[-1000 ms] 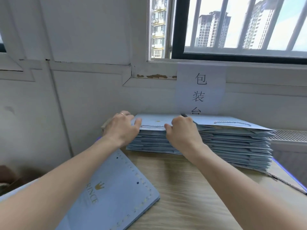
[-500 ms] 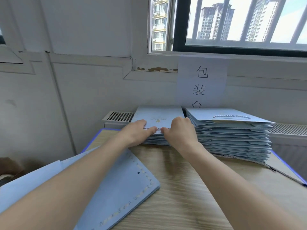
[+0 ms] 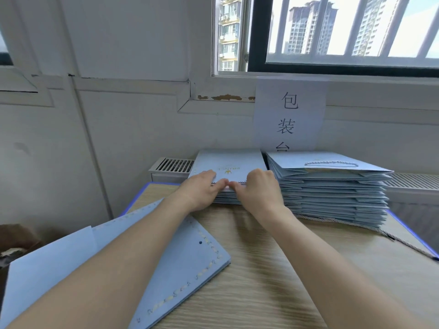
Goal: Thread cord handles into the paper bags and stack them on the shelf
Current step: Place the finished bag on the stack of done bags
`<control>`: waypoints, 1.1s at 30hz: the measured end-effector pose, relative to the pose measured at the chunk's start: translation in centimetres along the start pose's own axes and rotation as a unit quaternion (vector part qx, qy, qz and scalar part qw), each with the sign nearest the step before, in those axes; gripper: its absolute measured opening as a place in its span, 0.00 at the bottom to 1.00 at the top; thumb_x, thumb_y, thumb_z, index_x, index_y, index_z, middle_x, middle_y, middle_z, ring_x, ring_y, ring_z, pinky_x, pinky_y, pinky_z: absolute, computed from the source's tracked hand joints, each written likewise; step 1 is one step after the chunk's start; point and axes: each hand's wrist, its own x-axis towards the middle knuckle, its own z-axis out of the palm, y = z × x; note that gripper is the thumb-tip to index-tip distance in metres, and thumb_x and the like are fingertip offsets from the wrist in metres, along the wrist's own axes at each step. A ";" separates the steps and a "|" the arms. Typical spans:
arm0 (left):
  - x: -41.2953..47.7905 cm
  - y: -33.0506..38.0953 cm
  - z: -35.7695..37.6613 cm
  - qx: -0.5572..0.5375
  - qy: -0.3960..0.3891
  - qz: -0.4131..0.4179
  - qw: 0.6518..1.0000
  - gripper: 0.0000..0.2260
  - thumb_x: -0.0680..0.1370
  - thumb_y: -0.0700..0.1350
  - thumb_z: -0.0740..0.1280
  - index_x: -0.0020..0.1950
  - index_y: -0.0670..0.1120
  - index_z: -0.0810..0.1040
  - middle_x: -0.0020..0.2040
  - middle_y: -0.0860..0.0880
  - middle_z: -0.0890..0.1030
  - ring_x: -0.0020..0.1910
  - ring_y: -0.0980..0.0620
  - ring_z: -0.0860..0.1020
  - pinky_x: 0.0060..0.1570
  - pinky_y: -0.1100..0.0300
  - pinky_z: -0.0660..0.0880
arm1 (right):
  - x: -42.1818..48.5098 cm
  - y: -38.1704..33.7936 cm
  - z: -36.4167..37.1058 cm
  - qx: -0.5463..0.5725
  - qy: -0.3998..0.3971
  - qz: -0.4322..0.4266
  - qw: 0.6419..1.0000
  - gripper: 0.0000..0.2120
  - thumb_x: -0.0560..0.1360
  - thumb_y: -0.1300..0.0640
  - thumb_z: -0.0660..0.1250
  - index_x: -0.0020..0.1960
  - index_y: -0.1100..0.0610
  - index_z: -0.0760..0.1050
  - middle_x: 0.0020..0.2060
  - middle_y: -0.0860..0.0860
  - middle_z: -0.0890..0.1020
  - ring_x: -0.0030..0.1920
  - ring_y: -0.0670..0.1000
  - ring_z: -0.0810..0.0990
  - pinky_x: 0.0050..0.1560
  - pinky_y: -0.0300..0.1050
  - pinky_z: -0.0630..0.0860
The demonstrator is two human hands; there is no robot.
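rightward — taller stack [image 3: 332,193] flanks low stack [image 3: 229,162]

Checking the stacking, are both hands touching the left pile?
Touching. The head view shows the left hand and right hand with fingers resting on the left pile's near top edge.

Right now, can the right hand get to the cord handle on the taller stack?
Probably yes. The right hand is at the shorter stack, just beside the taller stack, and the cord handle lies bare on top with nothing between them.
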 end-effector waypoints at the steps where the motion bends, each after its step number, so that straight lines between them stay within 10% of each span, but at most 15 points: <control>1: 0.0 -0.4 -0.2 -0.022 0.007 0.002 1.000 0.17 0.84 0.57 0.51 0.49 0.44 0.68 0.45 0.50 0.72 0.49 0.48 0.71 0.47 0.53 0.66 | 0.2 0.2 -0.3 0.016 -0.003 0.002 1.000 0.27 0.77 0.47 0.70 0.28 0.59 0.61 0.26 0.53 0.65 0.27 0.50 0.64 0.26 0.44 0.57; 8: -1.2 -1.8 0.0 -0.015 0.005 -0.014 1.000 0.22 0.86 0.50 0.46 0.78 0.42 0.61 0.80 0.46 0.58 0.79 0.51 0.54 0.74 0.60 0.49 | -0.5 1.2 -0.6 0.024 -0.002 -0.006 1.000 0.10 0.70 0.72 0.60 0.31 0.65 0.67 0.28 0.54 0.66 0.31 0.53 0.62 0.29 0.44 0.59; 11: -1.3 -1.4 0.0 0.014 -0.017 -0.031 0.999 0.21 0.87 0.46 0.44 0.79 0.41 0.58 0.80 0.44 0.57 0.79 0.49 0.52 0.73 0.60 0.48 | -0.9 1.3 0.1 0.012 -0.007 0.001 1.000 0.05 0.69 0.73 0.60 0.39 0.70 0.75 0.32 0.56 0.71 0.32 0.53 0.65 0.31 0.43 0.62; 19: -0.7 -2.2 -0.2 0.039 -0.046 -0.019 0.998 0.24 0.86 0.52 0.44 0.80 0.42 0.54 0.81 0.45 0.50 0.80 0.50 0.48 0.76 0.53 0.45 | -1.6 0.3 -0.7 -0.059 -0.029 -0.018 0.998 0.17 0.70 0.75 0.60 0.31 0.58 0.59 0.35 0.54 0.67 0.34 0.53 0.67 0.27 0.40 0.58; 22: -0.2 -2.7 -0.1 0.081 -0.060 -0.025 0.995 0.24 0.86 0.50 0.41 0.81 0.43 0.47 0.81 0.45 0.43 0.80 0.51 0.41 0.77 0.51 0.41 | -2.1 -0.4 -0.8 -0.098 -0.019 -0.036 0.994 0.15 0.73 0.74 0.61 0.34 0.59 0.62 0.38 0.53 0.70 0.53 0.56 0.71 0.38 0.43 0.70; 26: 0.1 -3.5 0.6 0.107 -0.055 -0.024 0.992 0.28 0.85 0.56 0.41 0.81 0.44 0.46 0.82 0.46 0.45 0.80 0.52 0.44 0.78 0.51 0.41 | -2.9 -0.3 -0.6 -0.152 -0.004 -0.061 0.986 0.10 0.77 0.68 0.59 0.40 0.57 0.68 0.34 0.53 0.67 0.45 0.55 0.68 0.56 0.45 0.70; 33: 0.4 -3.4 0.1 0.118 -0.084 -0.026 0.989 0.27 0.85 0.56 0.42 0.81 0.44 0.47 0.82 0.46 0.44 0.80 0.52 0.42 0.78 0.51 0.39 | -2.9 -0.7 -0.4 -0.112 -0.020 -0.016 0.993 0.18 0.74 0.72 0.60 0.33 0.56 0.58 0.30 0.52 0.64 0.44 0.56 0.65 0.42 0.43 0.64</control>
